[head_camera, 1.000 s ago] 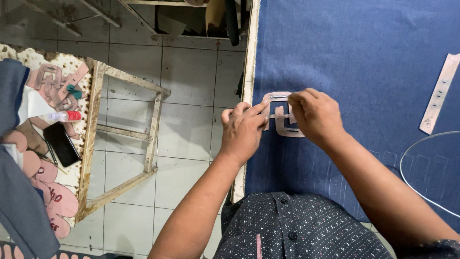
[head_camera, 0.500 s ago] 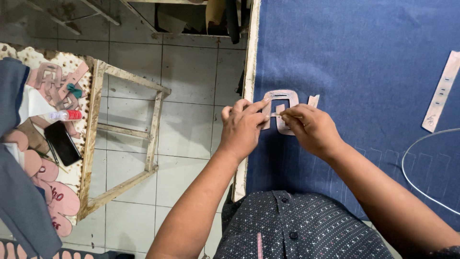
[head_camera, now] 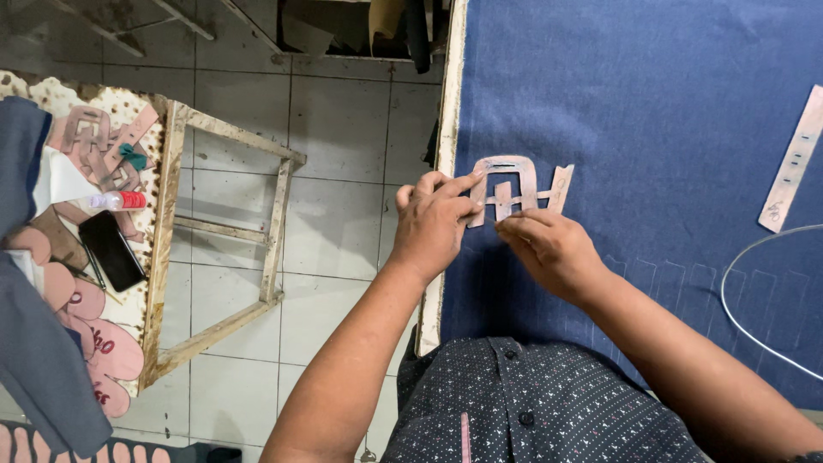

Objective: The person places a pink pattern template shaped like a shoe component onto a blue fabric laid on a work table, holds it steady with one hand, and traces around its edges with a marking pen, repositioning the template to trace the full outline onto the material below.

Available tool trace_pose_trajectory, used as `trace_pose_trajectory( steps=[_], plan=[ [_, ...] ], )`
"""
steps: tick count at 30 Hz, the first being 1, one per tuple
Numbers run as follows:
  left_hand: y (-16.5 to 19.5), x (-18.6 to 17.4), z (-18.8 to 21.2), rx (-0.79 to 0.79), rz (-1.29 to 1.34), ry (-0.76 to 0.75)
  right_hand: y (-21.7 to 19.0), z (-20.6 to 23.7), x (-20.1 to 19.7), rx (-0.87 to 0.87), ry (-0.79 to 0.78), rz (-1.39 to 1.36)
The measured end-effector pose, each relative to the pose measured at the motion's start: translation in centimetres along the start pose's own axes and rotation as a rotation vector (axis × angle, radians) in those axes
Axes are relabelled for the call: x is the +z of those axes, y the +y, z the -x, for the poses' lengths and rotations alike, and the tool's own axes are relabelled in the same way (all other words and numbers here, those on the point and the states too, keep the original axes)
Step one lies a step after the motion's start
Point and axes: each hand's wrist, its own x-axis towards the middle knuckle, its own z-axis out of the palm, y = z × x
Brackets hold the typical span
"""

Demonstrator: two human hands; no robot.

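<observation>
I see my left hand [head_camera: 433, 225] pressing down on the left side of a pinkish cut-out template [head_camera: 512, 187], its index finger stretched flat along the template's arched edge, so the hand is open and pinning rather than clasping. The template lies flat on the blue denim cloth [head_camera: 669, 103] near the cloth's left border, just beside the pale table edge [head_camera: 445, 129]. My right hand [head_camera: 549, 249] sits at the template's lower side with fingers curled tight together, tips touching the template; it may pinch something small, but I cannot tell what. Faint chalk outlines [head_camera: 686, 279] run in a row across the denim to the right of that hand. A long pinkish strip template [head_camera: 793, 167] lies well apart at the cloth's right side, and a thin white curved line [head_camera: 746, 257] arcs below it. Off the table, to the left over the tiled floor [head_camera: 343, 120], stands a wooden frame [head_camera: 227, 249], with a phone [head_camera: 111, 250] and a small bottle [head_camera: 116, 201] on a worn surface beside it
</observation>
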Motion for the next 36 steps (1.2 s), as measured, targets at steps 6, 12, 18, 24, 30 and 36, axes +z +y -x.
trace_pose_trajectory(
  steps=[6,12,18,24,30,36],
  plan=[
    [0.0,0.1,0.1,-0.004,0.005,0.000,0.2,0.5,0.2,0.000,-0.016,-0.003],
    [0.1,0.2,0.2,0.002,0.021,0.028,0.2,0.5,0.2,-0.001,0.019,-0.003],
    [0.1,0.2,0.3,-0.002,0.009,0.019,-0.2,0.5,0.5,-0.041,0.047,0.008],
    [0.0,0.1,0.3,-0.005,0.026,0.013,-0.6,0.0,1.3,-0.100,0.013,-0.043],
    [0.6,0.1,0.1,-0.007,0.004,0.004,-0.4,-0.1,0.2,-0.064,0.031,0.031],
    [1.7,0.4,0.2,-0.001,-0.123,-0.003,0.7,-1.3,-1.3,0.041,0.096,0.060]
  ],
)
